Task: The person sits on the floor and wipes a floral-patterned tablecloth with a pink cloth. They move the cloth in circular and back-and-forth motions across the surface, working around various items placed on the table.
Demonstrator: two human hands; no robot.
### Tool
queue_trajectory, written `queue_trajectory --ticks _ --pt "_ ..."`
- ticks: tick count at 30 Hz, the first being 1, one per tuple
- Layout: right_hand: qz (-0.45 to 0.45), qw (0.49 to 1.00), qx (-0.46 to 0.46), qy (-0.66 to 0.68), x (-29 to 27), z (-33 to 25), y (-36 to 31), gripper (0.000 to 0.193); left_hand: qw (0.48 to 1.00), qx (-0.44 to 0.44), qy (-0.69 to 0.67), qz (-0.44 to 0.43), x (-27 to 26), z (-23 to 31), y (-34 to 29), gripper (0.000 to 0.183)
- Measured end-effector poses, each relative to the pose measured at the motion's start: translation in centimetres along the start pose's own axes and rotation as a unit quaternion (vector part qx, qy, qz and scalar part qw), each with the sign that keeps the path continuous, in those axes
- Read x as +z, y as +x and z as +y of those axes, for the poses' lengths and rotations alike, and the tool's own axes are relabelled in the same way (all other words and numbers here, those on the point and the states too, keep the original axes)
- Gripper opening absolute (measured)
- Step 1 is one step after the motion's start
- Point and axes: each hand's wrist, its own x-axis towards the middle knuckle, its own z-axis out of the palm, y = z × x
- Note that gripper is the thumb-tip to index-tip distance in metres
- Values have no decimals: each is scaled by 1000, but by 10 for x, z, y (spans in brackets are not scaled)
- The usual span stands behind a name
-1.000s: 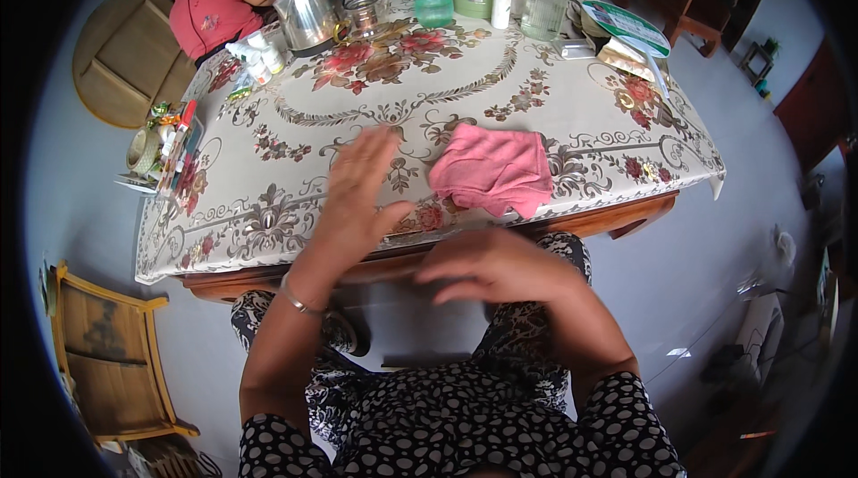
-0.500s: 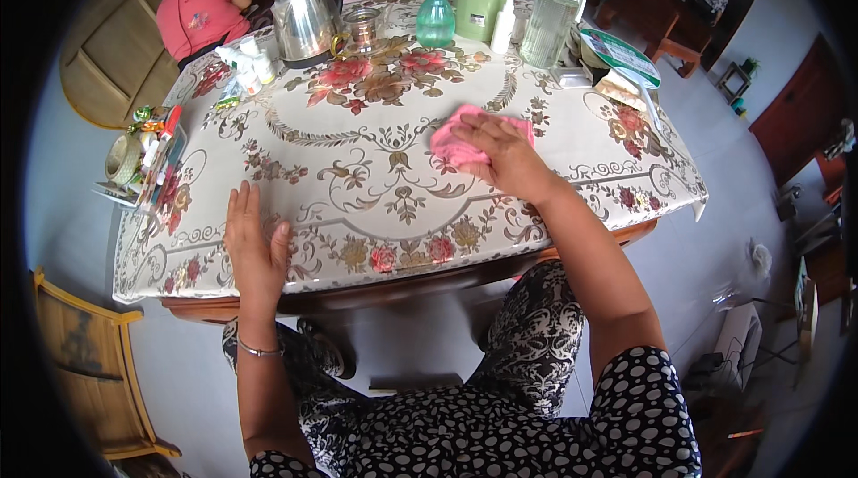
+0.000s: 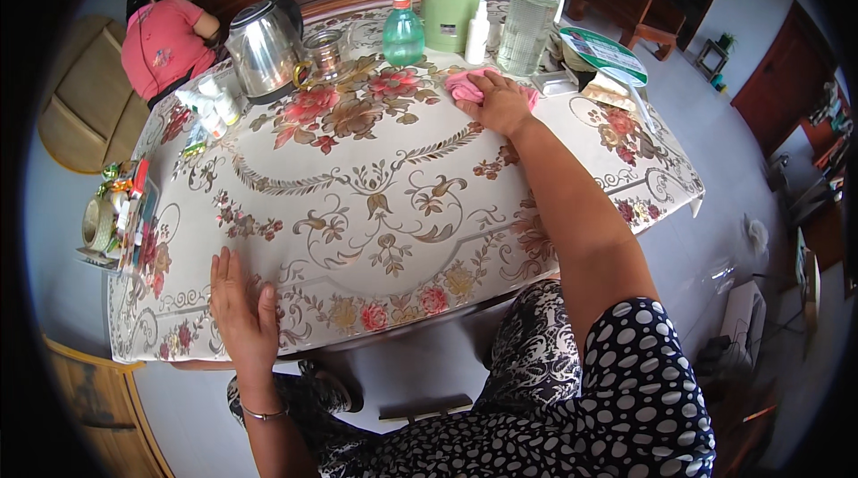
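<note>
My right hand [image 3: 504,104] presses a folded pink cloth [image 3: 463,85] onto the flowered tablecloth [image 3: 375,156], its fingers bent over the cloth. This arm is stretched toward the far side of the table, close to a small white bottle [image 3: 477,38] and a clear lidded pitcher [image 3: 527,36]. At the near left edge, my left hand [image 3: 243,313] lies flat on the tablecloth with its thumb apart and nothing in it.
Along the back stand a steel kettle [image 3: 265,51], a glass teapot [image 3: 325,56], a green spray bottle [image 3: 404,38] and a green thermos [image 3: 451,9]. A round fan [image 3: 601,53] lies far right. A filled organiser box [image 3: 134,219] sits left. Someone in a pink shirt [image 3: 168,42] is behind.
My right hand has slid the pink cloth away from me, toward the bottles at the back. The left hand stays flat near the table edge. The whole view has shifted and tilted.
</note>
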Motion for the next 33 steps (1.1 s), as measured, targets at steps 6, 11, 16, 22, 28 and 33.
queue_trajectory --ticks 6,11,16,22,28,33 --pt "71 993 -87 39 16 40 8 54 1000 8 -5 -5 4 -1 1 55" --pt "62 993 -73 69 -2 49 -24 47 1000 20 -3 0 6 -4 -1 53" --pt "100 990 -89 41 -10 83 -65 47 999 35 -6 1 10 -10 -2 49" --pt "138 987 -76 36 -37 139 -117 47 999 45 -11 0 15 -20 -5 47" --pt "175 984 25 -5 -67 216 -159 48 999 51 12 -9 18 -26 -6 45" --pt "136 972 176 -78 -88 279 -174 60 998 48 36 -16 18 -28 -7 45"
